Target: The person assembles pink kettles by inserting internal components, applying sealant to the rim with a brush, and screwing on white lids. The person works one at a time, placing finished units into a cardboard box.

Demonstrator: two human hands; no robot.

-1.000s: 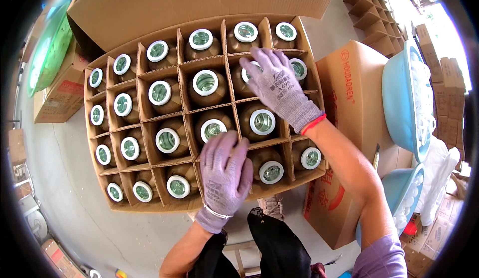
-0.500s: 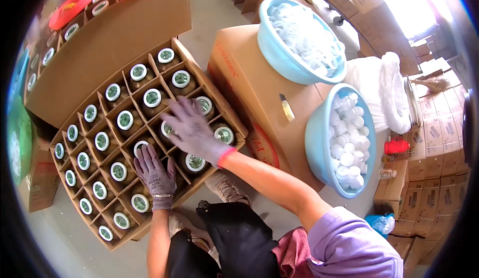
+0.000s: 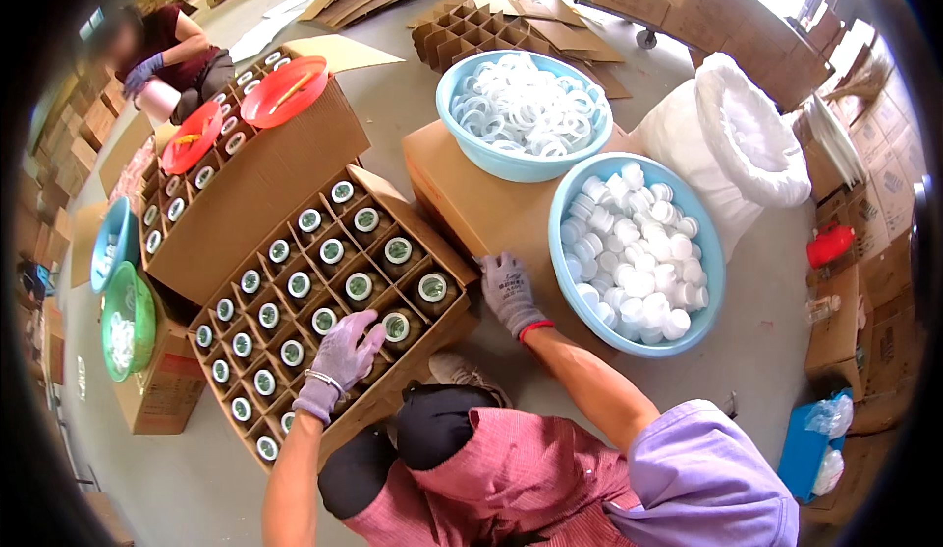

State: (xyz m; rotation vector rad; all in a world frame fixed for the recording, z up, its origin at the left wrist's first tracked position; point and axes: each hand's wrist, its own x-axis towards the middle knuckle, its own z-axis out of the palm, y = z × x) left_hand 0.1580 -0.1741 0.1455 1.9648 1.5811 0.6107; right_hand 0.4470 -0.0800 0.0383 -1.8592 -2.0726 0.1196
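My left hand (image 3: 344,358), in a grey glove, reaches over the near side of a divided cardboard carton (image 3: 413,208). Its fingers are apart, beside a glass jar (image 3: 395,327) with a white ring round its mouth. Similar jars fill the carton's cells. My right hand (image 3: 508,294), also gloved, is at the near edge of a closed cardboard box (image 3: 442,179), fingers stretched and apart, with nothing visible in it. Beside it a light blue basin of white caps (image 3: 638,252) rests tilted. A second blue basin of white plastic rings (image 3: 526,105) sits on the box.
Behind the carton's raised flap stands another carton of jars with red plates (image 3: 285,91) on it. A co-worker (image 3: 182,51) sits at the far left. A green basket (image 3: 128,319) is on the left, a white sack (image 3: 727,144) on the right. Cardboard dividers (image 3: 476,34) lie behind.
My right hand has left the jars and moved right to the closed box's edge. My left hand stays over the carton. The view has shifted, showing more of the room behind.
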